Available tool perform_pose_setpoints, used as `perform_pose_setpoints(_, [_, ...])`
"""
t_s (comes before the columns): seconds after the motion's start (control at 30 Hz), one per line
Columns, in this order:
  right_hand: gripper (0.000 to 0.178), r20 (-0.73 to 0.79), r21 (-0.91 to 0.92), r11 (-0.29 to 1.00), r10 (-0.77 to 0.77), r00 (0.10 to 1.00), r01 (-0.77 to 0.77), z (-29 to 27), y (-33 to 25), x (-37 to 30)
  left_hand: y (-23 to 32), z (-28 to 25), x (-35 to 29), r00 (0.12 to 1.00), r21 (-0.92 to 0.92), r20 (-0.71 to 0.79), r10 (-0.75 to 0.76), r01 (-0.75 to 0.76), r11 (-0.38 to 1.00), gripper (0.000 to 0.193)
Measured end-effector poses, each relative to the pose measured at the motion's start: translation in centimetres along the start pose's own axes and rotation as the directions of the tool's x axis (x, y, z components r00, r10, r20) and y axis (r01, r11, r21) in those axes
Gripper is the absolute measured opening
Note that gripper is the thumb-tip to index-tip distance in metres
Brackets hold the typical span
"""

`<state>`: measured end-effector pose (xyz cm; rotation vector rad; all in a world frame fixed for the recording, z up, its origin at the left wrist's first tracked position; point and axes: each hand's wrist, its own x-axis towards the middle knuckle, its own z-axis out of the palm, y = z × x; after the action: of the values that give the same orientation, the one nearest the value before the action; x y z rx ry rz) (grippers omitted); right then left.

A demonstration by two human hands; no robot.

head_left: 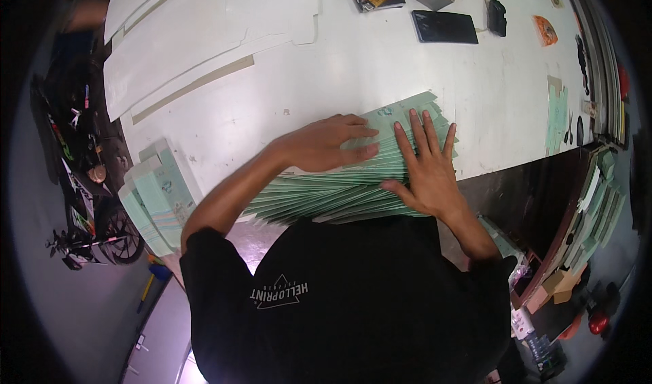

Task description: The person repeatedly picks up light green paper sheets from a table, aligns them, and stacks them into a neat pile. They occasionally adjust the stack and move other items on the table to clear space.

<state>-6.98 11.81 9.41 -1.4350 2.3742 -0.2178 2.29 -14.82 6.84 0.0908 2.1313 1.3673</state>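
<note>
A fanned pile of pale green printed card pieces (326,192), which look like flat folded cartons, lies at the near edge of the white table, against my black shirt. My left hand (322,145) rests on the far left part of the pile, palm down, its fingers stretched toward the right. On the pile's right side lies my right hand (433,172), fingers spread and pointing away from me, thumb out to the left. Neither hand is closed around a piece. The layers step over one another, and the hands cover part of the top ones.
Stacked green cartons (159,194) stand at the table's left edge. Large white sheets (204,37) cover the far left. Toward the far right are a black phone-like slab (445,27), an orange item (545,30), green strips (557,115) and scissors (569,131). A bicycle (119,238) stands left.
</note>
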Motion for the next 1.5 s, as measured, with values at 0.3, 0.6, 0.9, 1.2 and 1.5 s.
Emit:
perform_pose_setpoints(0.3, [0.096,0.000,0.020,0.984,-0.175,0.985,0.175,2.5,-5.1,1.4,-3.2,-3.3,1.4,0.997,-0.228,0.053,0.059,-0.046,0.973,0.093])
perform_pose_setpoints(0.6, [0.094,-0.013,-0.002,0.904,-0.427,0.904,0.427,3.3,-9.2,2.1,-2.9,-2.5,1.5,0.992,-0.162,-0.098,0.080,-0.095,0.982,0.087])
perform_pose_setpoints(0.9, [0.082,-0.424,0.593,0.795,0.170,0.890,0.131,-2.3,7.8,4.5,-2.9,-2.5,1.0,0.985,-0.040,-0.171,-0.001,-0.005,0.999,0.083])
perform_pose_setpoints(1.2, [0.044,-0.199,0.850,0.526,0.249,0.948,0.040,4.9,3.6,11.6,-1.4,-6.1,1.4,0.919,-0.106,-0.333,-0.213,0.188,0.976,0.080])
perform_pose_setpoints(1.5, [0.040,-0.150,0.858,0.496,-0.003,0.989,0.132,5.3,7.2,10.4,-9.2,-7.2,-4.8,0.919,-0.408,-0.261,0.294,-0.381,0.830,0.084])
